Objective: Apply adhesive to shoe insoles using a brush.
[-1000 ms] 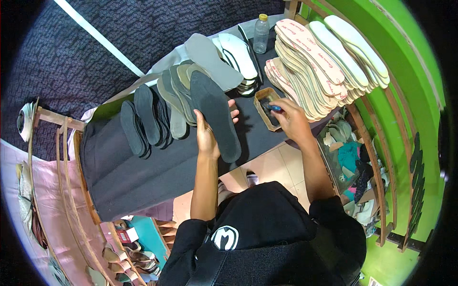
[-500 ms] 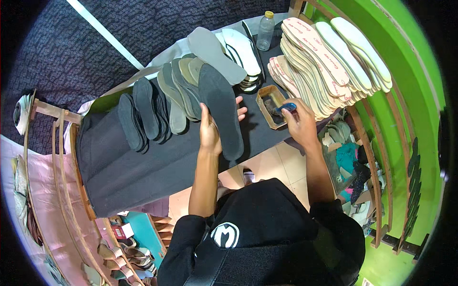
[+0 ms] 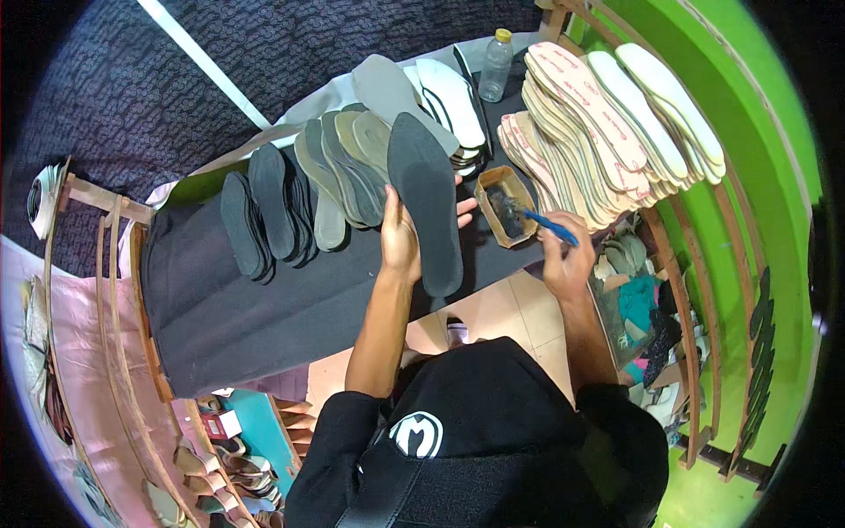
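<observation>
My left hand point(image 3: 401, 242) is closed round the middle of a dark insole point(image 3: 427, 202), its thumb on the near face and its fingertips showing past the right edge. The insole is tilted above the table's front edge. Between the fingers of my right hand point(image 3: 569, 264) is a thin blue brush point(image 3: 554, 229). Its tip points into a brownish, box-shaped tub point(image 3: 488, 209) with dark, smeared contents; whether it touches them, I cannot tell. Left of my left hand lie olive and grey insoles point(image 3: 330, 233), then stacks of black insoles point(image 3: 275, 198).
Tall stacks of cream insoles point(image 3: 563, 132) stand right of the tub, near a clear bottle point(image 3: 496, 69) with a yellow lid. White insoles point(image 3: 449, 97) lie at the back. Wooden racks point(image 3: 695, 352) flank the dark-covered table point(image 3: 238, 334). Scraps point(image 3: 642, 304) are heaped below right.
My right hand has moved down and slightly right, and the brush now slants with its handle in plain sight. The insole in my left hand has shifted a little right.
</observation>
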Motion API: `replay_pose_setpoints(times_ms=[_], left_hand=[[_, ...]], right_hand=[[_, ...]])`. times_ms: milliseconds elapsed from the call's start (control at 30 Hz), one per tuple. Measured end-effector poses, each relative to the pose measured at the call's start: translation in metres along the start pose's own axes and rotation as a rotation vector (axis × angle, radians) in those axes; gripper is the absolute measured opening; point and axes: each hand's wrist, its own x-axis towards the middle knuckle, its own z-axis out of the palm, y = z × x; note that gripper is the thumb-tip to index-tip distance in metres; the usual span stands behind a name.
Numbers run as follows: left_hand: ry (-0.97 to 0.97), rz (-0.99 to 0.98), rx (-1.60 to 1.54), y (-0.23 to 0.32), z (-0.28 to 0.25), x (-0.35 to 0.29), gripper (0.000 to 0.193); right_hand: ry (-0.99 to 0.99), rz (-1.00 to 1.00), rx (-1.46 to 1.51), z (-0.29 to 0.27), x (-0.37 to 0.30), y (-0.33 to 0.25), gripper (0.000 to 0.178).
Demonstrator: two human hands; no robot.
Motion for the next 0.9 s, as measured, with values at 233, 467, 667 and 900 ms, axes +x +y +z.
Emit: replay_pose_setpoints(times_ms=[233, 467, 667, 900], left_hand=[[-0.049, -0.015, -0.144, -0.004, 0.001, 0.000, 0.079], [-0.145, -0.004, -0.259, 0.003, -0.005, 0.002, 0.079], [-0.141, 0.008, -0.250, 0.005, -0.003, 0.001, 0.078], [-0.148, 0.019, -0.177, 0.003, -0.002, -0.002, 0.080]], right_hand=[[0.035, 0.119, 0.097, 0.001, -0.003, -0.005, 0.015], [0.115, 0.296, 0.206, 0.001, 0.002, -0.007, 0.017], [0.031, 0.237, 0.133, -0.003, 0.005, -0.011, 0.014], [0.132, -0.025, 0.512, 0.000, 0.054, -0.044, 0.021]])
